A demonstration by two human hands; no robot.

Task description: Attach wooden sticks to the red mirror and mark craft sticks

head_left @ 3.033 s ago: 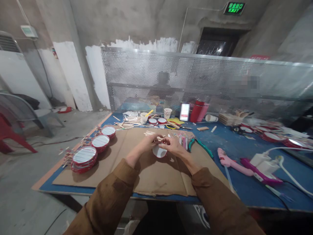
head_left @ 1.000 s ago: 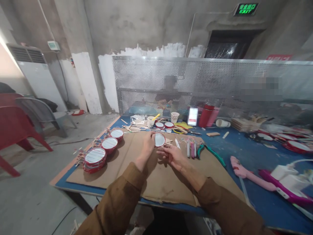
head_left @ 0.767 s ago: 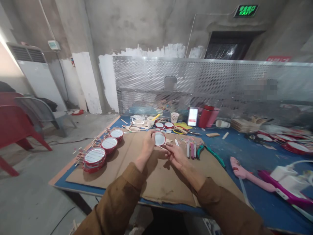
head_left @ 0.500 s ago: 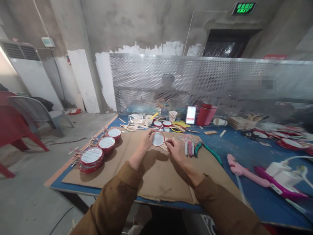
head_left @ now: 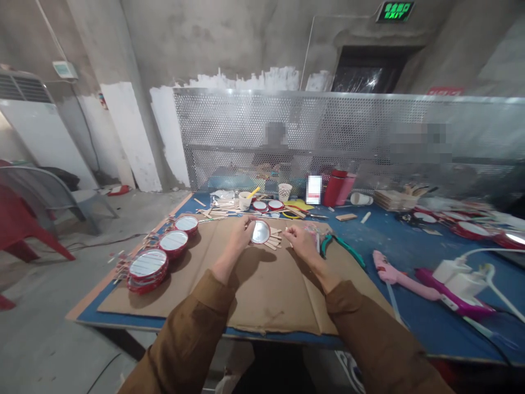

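Well, left hand [head_left: 237,236]: its fingers were clenched on the edge of the disc, grasping it firmly.

Held thing: a round red-rimmed disc [head_left: 261,232], its shiny face turned up, held over the far part of the cardboard sheet.

Right hand [head_left: 301,244]: its fingers were curled and pinched together just beside the disc; from where I stood, I could not tell whether they gripped anything.

Nearest the right hand: loose wooden sticks [head_left: 273,239] lay between it and the disc, and green-handled pliers [head_left: 340,249] lay further right.

Underneath: a cardboard sheet [head_left: 262,306] covered much of a blue table [head_left: 369,246].

Further right: a pink glue gun [head_left: 394,282] lay near a white power adapter [head_left: 455,284].

In the way: a perforated metal screen [head_left: 287,126] rose beyond the table, with a co-worker [head_left: 274,148] behind it.

Containers: a paper cup [head_left: 245,201] held a yellow stick, and a second paper cup [head_left: 284,191] stood nearby.

Left of the hands: red-rimmed tins [head_left: 147,268] sat singly and stacked on the cardboard.
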